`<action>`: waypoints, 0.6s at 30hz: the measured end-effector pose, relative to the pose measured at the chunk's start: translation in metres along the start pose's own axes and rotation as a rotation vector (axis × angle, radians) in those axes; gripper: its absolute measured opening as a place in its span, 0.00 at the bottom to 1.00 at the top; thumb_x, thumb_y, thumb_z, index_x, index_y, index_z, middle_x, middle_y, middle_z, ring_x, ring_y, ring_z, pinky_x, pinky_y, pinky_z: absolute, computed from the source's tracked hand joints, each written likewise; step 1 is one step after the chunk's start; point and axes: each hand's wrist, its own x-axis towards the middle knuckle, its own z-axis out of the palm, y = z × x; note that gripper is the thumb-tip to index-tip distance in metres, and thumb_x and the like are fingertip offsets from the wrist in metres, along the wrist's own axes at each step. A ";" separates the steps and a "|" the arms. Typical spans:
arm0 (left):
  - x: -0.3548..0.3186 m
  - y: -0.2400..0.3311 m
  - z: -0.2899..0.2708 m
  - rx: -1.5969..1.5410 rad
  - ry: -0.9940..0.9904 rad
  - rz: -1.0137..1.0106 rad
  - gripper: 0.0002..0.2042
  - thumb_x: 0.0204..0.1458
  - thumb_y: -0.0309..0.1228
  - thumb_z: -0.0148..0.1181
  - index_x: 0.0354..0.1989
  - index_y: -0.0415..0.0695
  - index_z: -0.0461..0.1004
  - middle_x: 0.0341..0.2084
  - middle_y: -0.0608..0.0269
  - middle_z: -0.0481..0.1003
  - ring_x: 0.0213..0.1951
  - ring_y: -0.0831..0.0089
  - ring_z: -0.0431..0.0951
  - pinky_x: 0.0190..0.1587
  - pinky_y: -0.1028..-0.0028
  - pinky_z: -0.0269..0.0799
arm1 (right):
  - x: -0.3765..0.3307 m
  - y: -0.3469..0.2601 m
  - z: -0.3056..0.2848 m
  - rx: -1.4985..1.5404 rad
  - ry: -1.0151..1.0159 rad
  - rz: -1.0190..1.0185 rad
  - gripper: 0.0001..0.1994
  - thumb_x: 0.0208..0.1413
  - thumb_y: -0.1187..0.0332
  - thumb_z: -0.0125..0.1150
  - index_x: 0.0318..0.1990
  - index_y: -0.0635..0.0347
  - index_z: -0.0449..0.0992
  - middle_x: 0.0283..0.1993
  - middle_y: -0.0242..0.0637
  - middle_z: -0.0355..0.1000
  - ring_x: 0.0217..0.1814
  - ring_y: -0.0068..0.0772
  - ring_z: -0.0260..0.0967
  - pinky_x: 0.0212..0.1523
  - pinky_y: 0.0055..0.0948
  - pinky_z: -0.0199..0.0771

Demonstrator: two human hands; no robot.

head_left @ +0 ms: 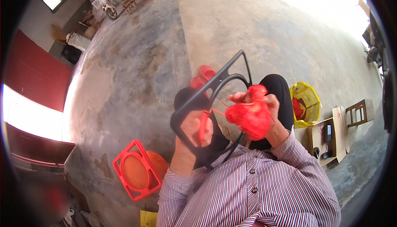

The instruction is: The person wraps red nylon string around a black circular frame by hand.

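A black plastic frame (223, 76) with a round opening stands tilted over my lap. Behind its left edge, my left hand (191, 128) is closed around a slim red object (203, 125), its exact kind unclear. From near that object a thin red strand (218, 111) runs to a bundle of soft red material (250, 117), perhaps yarn or ribbon, blurred by motion. On the right side of the frame, my right hand (271, 105) grips this bundle, which hides part of its fingers.
A red frame (136, 169) leans on a round orange-brown seat at lower left. To the right stand a yellow bucket (304, 107) with red material inside, an opened cardboard box (326, 140) and a small wooden stool (359, 113). A motorbike (109, 10) is parked far left.
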 end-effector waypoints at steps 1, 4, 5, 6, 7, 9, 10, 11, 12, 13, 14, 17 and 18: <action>-0.001 0.000 -0.006 -0.106 -0.005 0.004 0.19 0.55 0.36 0.59 0.51 0.39 0.68 0.26 0.57 0.68 0.21 0.72 0.66 0.13 0.77 0.57 | -0.004 -0.005 0.012 0.078 -0.167 -0.035 0.23 0.48 0.57 0.51 0.47 0.64 0.71 0.41 0.42 0.73 0.46 0.47 0.70 0.52 0.48 0.67; -0.001 0.001 -0.016 -0.091 0.018 0.041 0.18 0.54 0.33 0.60 0.51 0.40 0.68 0.26 0.57 0.68 0.21 0.71 0.67 0.13 0.77 0.59 | -0.010 -0.020 0.025 0.171 -0.427 -0.130 0.19 0.56 0.52 0.42 0.39 0.62 0.66 0.24 0.39 0.67 0.28 0.41 0.68 0.54 0.48 0.64; -0.002 -0.001 -0.019 -0.106 0.027 0.042 0.19 0.53 0.30 0.61 0.53 0.44 0.66 0.26 0.56 0.68 0.21 0.69 0.68 0.12 0.77 0.61 | -0.014 -0.022 0.026 0.107 -0.411 -0.130 0.20 0.58 0.52 0.41 0.39 0.62 0.66 0.23 0.40 0.66 0.27 0.41 0.68 0.53 0.49 0.64; 0.000 -0.001 -0.019 -0.103 0.027 0.040 0.19 0.53 0.30 0.61 0.53 0.44 0.66 0.26 0.56 0.68 0.21 0.69 0.68 0.12 0.77 0.61 | -0.016 -0.025 0.024 0.038 -0.393 -0.135 0.21 0.60 0.51 0.40 0.40 0.63 0.66 0.21 0.41 0.66 0.25 0.42 0.68 0.52 0.50 0.65; 0.001 0.000 -0.020 -0.064 0.015 0.069 0.19 0.53 0.29 0.61 0.52 0.46 0.65 0.26 0.55 0.68 0.21 0.69 0.68 0.12 0.76 0.62 | -0.020 -0.025 0.022 0.041 -0.394 -0.136 0.21 0.60 0.51 0.40 0.40 0.63 0.66 0.21 0.41 0.66 0.25 0.42 0.68 0.52 0.50 0.65; -0.001 0.001 -0.019 0.014 -0.003 0.131 0.19 0.53 0.29 0.61 0.51 0.50 0.63 0.26 0.53 0.68 0.21 0.68 0.70 0.11 0.75 0.63 | -0.029 -0.021 0.020 -0.139 -0.300 -0.126 0.23 0.62 0.49 0.37 0.41 0.64 0.67 0.23 0.43 0.67 0.25 0.43 0.68 0.49 0.50 0.68; -0.004 0.002 -0.019 0.016 0.002 0.134 0.19 0.53 0.29 0.61 0.51 0.50 0.63 0.26 0.53 0.68 0.21 0.68 0.70 0.11 0.75 0.63 | -0.033 -0.022 0.023 -0.135 -0.303 -0.121 0.23 0.62 0.49 0.37 0.41 0.64 0.67 0.23 0.43 0.67 0.25 0.43 0.68 0.49 0.50 0.68; -0.008 0.004 -0.020 0.003 0.027 0.131 0.18 0.53 0.29 0.61 0.50 0.49 0.63 0.26 0.53 0.68 0.21 0.68 0.70 0.11 0.75 0.63 | -0.036 -0.023 0.028 -0.040 -0.123 -0.172 0.24 0.63 0.49 0.37 0.41 0.64 0.67 0.23 0.43 0.67 0.26 0.43 0.68 0.49 0.49 0.70; -0.011 0.005 -0.021 -0.012 0.046 0.125 0.18 0.53 0.29 0.61 0.49 0.49 0.62 0.26 0.53 0.68 0.21 0.67 0.70 0.11 0.75 0.63 | -0.039 -0.025 0.030 0.050 0.058 -0.227 0.24 0.63 0.49 0.37 0.41 0.64 0.67 0.23 0.44 0.67 0.26 0.43 0.68 0.48 0.48 0.71; -0.012 0.005 -0.022 -0.026 0.032 0.119 0.17 0.53 0.28 0.61 0.50 0.46 0.64 0.26 0.53 0.69 0.22 0.68 0.71 0.12 0.74 0.66 | -0.035 -0.038 0.028 0.057 -0.054 -0.267 0.22 0.64 0.51 0.37 0.40 0.63 0.69 0.24 0.40 0.67 0.27 0.40 0.69 0.45 0.44 0.71; -0.012 0.006 -0.019 -0.024 0.025 0.122 0.17 0.53 0.28 0.61 0.50 0.46 0.64 0.26 0.53 0.69 0.22 0.68 0.71 0.12 0.74 0.66 | -0.027 -0.050 -0.007 0.138 -0.144 -0.287 0.18 0.64 0.54 0.41 0.39 0.61 0.69 0.26 0.36 0.69 0.29 0.35 0.69 0.40 0.41 0.71; -0.010 0.007 -0.007 0.001 0.132 0.073 0.17 0.52 0.28 0.62 0.50 0.38 0.68 0.28 0.52 0.71 0.23 0.69 0.73 0.16 0.75 0.69 | -0.016 -0.049 -0.025 0.060 0.116 -0.243 0.14 0.62 0.58 0.47 0.40 0.60 0.69 0.29 0.34 0.70 0.30 0.31 0.70 0.36 0.37 0.71; -0.007 0.006 -0.007 0.003 0.124 0.075 0.17 0.52 0.28 0.62 0.50 0.38 0.68 0.28 0.52 0.71 0.23 0.69 0.73 0.16 0.75 0.69 | -0.012 -0.041 -0.013 -0.039 0.239 -0.218 0.13 0.61 0.59 0.49 0.41 0.60 0.69 0.31 0.34 0.71 0.32 0.31 0.71 0.38 0.37 0.73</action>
